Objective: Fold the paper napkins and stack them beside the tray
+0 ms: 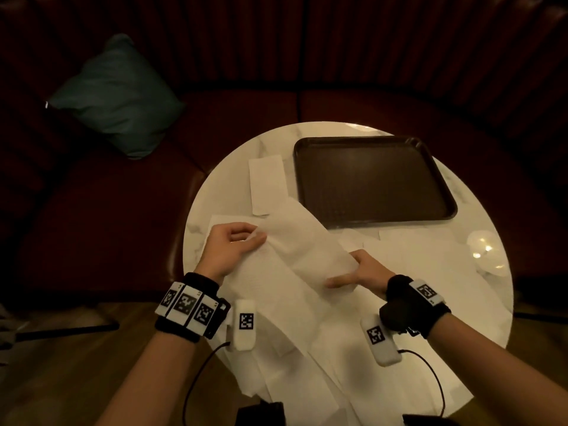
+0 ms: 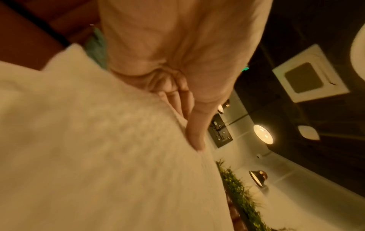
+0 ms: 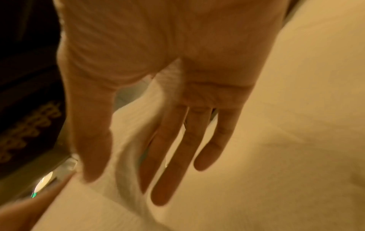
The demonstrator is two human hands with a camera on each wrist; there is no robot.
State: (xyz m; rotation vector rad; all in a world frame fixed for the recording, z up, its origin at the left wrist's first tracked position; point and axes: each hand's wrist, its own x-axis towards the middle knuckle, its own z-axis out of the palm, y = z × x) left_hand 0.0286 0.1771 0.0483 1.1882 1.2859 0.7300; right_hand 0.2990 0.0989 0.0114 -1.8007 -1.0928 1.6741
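Both hands hold one white paper napkin [image 1: 304, 241] above the round table, bent over on itself into a long band. My left hand [image 1: 256, 238] pinches its left end; in the left wrist view the thumb of the left hand [image 2: 185, 112] presses on the napkin [image 2: 98, 140] over curled fingers. My right hand [image 1: 347, 272] pinches the right end, thumb on top, fingers under. In the right wrist view the napkin [image 3: 169, 78] runs between the thumb and the nearly straight fingers of the right hand [image 3: 118, 175]. One folded napkin [image 1: 267, 182] lies left of the dark brown tray [image 1: 430, 155].
Several unfolded napkins [image 1: 415, 287] cover the near and right part of the marble table [image 1: 215, 192], some hanging over its front edge. A clear plastic lid or cup [image 1: 485, 250] sits at the right. Behind is a dark red sofa with a teal cushion [image 1: 116, 96].
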